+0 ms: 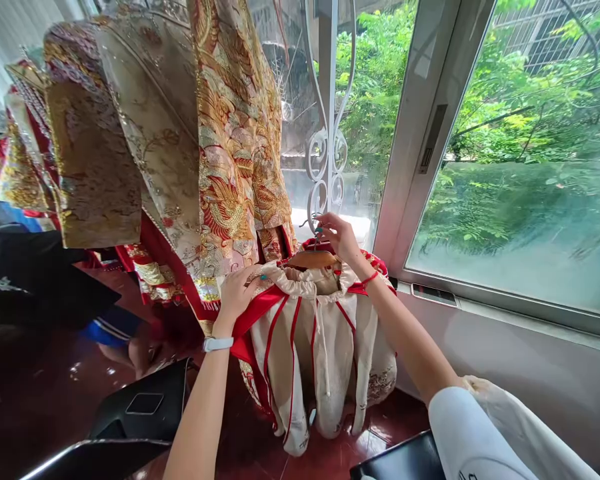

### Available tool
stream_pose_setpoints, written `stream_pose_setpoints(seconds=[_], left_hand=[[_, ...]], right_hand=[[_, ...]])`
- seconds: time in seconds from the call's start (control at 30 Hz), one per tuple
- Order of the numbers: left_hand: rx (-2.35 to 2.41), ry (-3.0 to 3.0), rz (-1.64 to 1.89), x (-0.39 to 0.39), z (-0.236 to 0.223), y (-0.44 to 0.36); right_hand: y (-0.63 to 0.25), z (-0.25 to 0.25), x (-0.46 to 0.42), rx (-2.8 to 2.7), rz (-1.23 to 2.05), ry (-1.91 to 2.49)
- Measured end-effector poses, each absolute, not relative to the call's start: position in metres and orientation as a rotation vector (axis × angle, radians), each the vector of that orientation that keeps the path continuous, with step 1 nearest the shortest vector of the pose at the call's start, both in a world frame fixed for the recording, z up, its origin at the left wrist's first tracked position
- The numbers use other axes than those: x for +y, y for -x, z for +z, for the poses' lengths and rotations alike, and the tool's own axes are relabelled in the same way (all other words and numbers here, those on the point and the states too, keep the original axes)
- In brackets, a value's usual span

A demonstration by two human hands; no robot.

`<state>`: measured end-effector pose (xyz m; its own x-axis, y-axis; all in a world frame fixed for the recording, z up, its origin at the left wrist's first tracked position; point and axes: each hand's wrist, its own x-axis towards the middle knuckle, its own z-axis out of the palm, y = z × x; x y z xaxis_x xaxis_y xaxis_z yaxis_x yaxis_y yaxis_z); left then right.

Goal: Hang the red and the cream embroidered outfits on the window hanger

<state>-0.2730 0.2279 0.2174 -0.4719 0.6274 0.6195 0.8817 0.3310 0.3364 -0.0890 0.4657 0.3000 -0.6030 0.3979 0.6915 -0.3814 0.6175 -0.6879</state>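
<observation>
From the head view I record, at left, gold-embroidered garments (230,133) hanging before the window. My left hand (237,293), 1 white watch (218,344) on its wrist, rests with fingers spread on the left side of the cream skirt's gathered waist; whether it grips cloth I cannot tell. The cream skirt (330,360), with red piping and a drawstring, hangs at the wooden hanger (310,259), below the window. My right hand (337,235) pinches the hanger's metal hook. Further right, 1 phone (434,294) lies on the windowsill's near edge.
</observation>
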Motion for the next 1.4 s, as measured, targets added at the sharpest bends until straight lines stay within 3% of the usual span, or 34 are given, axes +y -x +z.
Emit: stream_pose_setpoints(seconds=[0.1, 0.23, 0.4, 0.67, 0.87, 1.0, 1.2, 1.4], left_hand=[[-2.179, 1.157, -0.995, 0.218, 0.208, 0.247], [-2.034, 1.002, -1.305, 0.221, 0.159, 0.17], [-2.454, 1.028, -1.649, 0.275, 0.102, 0.097], [-2.403, 1.022, -1.923, 0.26, 0.068, 0.075], [-2.618, 1.125, -2.112, 0.212, -0.005, 0.007], [-2.745, 0.853, -2.178, 0.179, -0.043, 0.008], [-2.668, 0.722, -2.186, 0.173, -0.038, 0.03], [-2.322, 0.738, -2.375, 0.239, 0.022, 0.029]], right_hand=[[0.067, 0.293, 0.461, -2.033, 0.893, 0.041], [0.024, 0.254, 0.452, -2.122, 0.671, 0.128], [0.012, 0.205, 0.46, -2.089, 0.667, 0.339], [0.02, 0.207, 0.468, -2.125, 0.773, 0.359], [0.021, 0.203, 0.455, -2.122, 0.649, 0.452], [0.023, 0.207, 0.461, -2.112, 0.718, 0.449], [0.01, 0.211, 0.453, -1.93, 0.857, 0.338], [-0.022, 0.151, 0.386, -1.378, 1.102, 0.632]])
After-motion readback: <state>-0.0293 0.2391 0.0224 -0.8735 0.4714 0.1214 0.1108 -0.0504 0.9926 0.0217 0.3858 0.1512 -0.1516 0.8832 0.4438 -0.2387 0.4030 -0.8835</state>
